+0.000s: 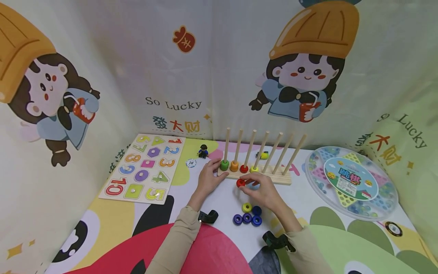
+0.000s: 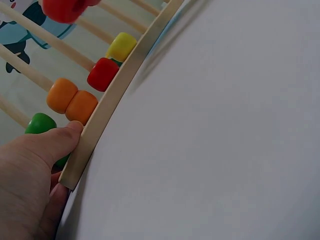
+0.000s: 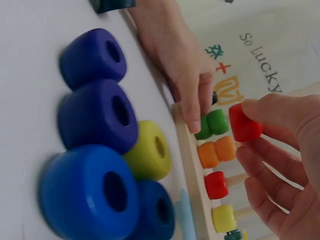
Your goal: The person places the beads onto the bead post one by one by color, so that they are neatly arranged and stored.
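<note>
My left hand (image 1: 209, 177) grips the left end of a wooden peg stand (image 1: 282, 179), thumb against the base's front edge. My right hand (image 3: 295, 165) pinches a red bead (image 3: 244, 122) between thumb and fingers, in front of the pegs. On the pegs from the left sit two green beads (image 3: 216, 121), two orange beads (image 3: 208, 155), one red bead (image 2: 102, 75) and one yellow bead (image 2: 121, 47); the three pegs at the right are bare. Loose on the table near my right wrist are a yellow bead (image 3: 142, 162) and several blue beads (image 3: 75, 190).
A number puzzle board (image 1: 148, 163) lies at the left. Near it are a small toy figure (image 1: 203, 152) and a white chip (image 1: 191, 163). A small yellow-green toy (image 1: 263, 155) is behind the pegs. At the right lie a round board-game box (image 1: 318, 175) and a black chip (image 1: 393, 228).
</note>
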Available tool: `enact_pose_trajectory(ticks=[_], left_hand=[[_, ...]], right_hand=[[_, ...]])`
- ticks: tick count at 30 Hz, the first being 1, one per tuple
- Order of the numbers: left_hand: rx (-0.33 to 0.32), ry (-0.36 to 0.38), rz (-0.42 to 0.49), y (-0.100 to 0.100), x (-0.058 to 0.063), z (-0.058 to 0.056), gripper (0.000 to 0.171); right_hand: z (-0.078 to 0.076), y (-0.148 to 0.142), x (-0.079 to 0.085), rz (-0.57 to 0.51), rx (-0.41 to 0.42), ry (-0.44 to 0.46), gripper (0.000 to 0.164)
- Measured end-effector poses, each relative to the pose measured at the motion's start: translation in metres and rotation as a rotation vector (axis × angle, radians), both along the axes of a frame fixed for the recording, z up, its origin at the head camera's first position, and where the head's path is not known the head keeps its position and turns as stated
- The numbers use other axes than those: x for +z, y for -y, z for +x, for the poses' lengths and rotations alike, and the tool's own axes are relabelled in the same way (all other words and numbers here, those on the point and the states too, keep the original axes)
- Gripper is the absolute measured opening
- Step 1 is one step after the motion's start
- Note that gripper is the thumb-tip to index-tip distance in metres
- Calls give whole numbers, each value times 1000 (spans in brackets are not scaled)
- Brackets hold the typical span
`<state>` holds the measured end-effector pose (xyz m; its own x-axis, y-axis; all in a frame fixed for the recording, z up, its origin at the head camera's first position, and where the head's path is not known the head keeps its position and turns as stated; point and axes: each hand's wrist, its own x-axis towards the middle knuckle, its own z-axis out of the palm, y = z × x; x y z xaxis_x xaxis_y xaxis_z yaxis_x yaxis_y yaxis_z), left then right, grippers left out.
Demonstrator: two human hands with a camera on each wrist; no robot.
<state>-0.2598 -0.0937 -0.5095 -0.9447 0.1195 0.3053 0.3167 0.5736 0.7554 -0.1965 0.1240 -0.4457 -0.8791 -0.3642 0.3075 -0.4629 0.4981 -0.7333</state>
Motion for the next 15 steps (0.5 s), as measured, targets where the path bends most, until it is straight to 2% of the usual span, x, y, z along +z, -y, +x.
enact_pose_trajectory(ticks=[6,15], left_hand=[[5,-3,-2,1,-1,0,53],[1,2,7,1,-1,1,53]], right_hand=[[-4,1,7,-35,-41,-69,25],[-12,2,31,-56,-126,-119,28]])
